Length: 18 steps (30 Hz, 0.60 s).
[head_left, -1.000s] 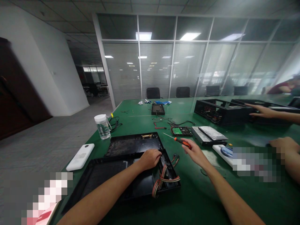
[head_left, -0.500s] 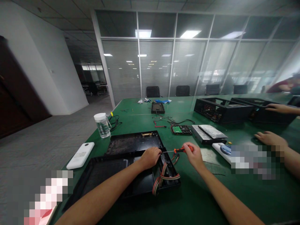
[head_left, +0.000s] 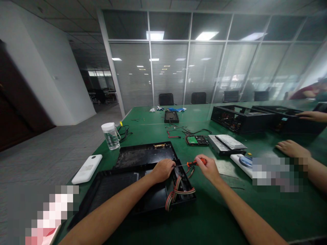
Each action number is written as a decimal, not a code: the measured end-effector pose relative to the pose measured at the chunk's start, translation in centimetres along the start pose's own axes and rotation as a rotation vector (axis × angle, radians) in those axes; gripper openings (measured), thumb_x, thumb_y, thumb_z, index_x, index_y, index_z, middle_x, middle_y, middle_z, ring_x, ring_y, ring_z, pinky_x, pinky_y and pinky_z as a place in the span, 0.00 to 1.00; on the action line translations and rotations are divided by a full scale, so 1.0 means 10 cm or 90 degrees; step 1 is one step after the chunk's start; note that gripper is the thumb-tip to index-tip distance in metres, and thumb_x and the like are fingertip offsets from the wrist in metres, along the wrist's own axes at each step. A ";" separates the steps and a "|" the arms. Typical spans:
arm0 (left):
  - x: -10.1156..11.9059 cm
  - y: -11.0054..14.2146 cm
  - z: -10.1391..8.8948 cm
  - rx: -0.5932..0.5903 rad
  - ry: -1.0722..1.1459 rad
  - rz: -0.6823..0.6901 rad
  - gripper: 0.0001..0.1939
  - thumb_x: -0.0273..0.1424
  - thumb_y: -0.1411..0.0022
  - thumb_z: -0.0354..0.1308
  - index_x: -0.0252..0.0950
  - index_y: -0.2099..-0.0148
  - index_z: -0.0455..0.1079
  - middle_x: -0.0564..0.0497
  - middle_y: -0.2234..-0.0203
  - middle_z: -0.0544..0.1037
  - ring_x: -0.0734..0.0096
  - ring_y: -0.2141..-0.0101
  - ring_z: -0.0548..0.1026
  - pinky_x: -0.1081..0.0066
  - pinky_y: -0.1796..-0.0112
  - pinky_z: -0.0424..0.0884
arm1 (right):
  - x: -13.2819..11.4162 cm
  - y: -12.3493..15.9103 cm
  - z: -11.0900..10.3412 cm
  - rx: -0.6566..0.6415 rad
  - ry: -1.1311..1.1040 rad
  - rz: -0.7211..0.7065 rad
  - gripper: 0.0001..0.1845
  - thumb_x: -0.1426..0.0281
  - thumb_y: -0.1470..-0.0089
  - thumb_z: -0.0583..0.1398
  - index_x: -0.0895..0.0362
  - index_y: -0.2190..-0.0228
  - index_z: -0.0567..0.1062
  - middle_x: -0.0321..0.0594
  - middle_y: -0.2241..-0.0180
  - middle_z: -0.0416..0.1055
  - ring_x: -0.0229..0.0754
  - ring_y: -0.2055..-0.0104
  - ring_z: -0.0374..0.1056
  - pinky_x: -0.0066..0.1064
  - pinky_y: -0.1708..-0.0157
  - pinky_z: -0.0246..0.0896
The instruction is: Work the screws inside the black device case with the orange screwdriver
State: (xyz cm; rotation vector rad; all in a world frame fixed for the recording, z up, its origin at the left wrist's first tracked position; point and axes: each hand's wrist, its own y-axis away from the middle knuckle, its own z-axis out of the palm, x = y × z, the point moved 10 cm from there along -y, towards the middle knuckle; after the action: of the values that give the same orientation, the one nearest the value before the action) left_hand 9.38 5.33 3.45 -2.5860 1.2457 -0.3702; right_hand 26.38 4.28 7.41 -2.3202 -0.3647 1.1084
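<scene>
The orange-and-black screwdriver was in the right hand, fingers clamped on its handle, shaft reaching the black panel's far right corner! There the left hand curled, its grip impossible to tell; striped cables draped nearer.

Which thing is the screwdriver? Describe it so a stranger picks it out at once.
On the green table, find the low black case with a striped ribbon cable at its right end. By its far right corner, the right hand grips the screwdriver, shaft pointing left toward the left hand. An orange-and-black handle sets it apart from the black case and striped ribbon cable.
</scene>
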 end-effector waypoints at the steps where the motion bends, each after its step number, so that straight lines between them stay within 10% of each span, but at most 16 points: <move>1: 0.00 0.00 0.00 0.000 0.002 0.000 0.07 0.26 0.37 0.46 0.34 0.58 0.63 0.48 0.65 0.71 0.67 0.62 0.68 0.68 0.59 0.64 | 0.00 0.00 0.00 -0.001 0.004 0.000 0.17 0.59 0.48 0.52 0.57 0.76 0.72 0.39 0.77 0.71 0.40 0.74 0.66 0.28 0.71 0.59; 18: -0.01 0.00 0.01 0.005 0.001 0.014 0.07 0.26 0.37 0.47 0.34 0.58 0.63 0.48 0.64 0.71 0.67 0.62 0.68 0.68 0.58 0.64 | -0.05 0.00 -0.03 0.020 -0.003 0.004 0.17 0.60 0.47 0.51 0.57 0.75 0.73 0.39 0.77 0.71 0.40 0.74 0.66 0.27 0.72 0.59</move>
State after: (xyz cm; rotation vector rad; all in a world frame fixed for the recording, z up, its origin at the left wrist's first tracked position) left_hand 9.35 5.38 3.33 -2.5633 1.2690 -0.3719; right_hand 26.27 3.93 7.88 -2.2935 -0.3392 1.1142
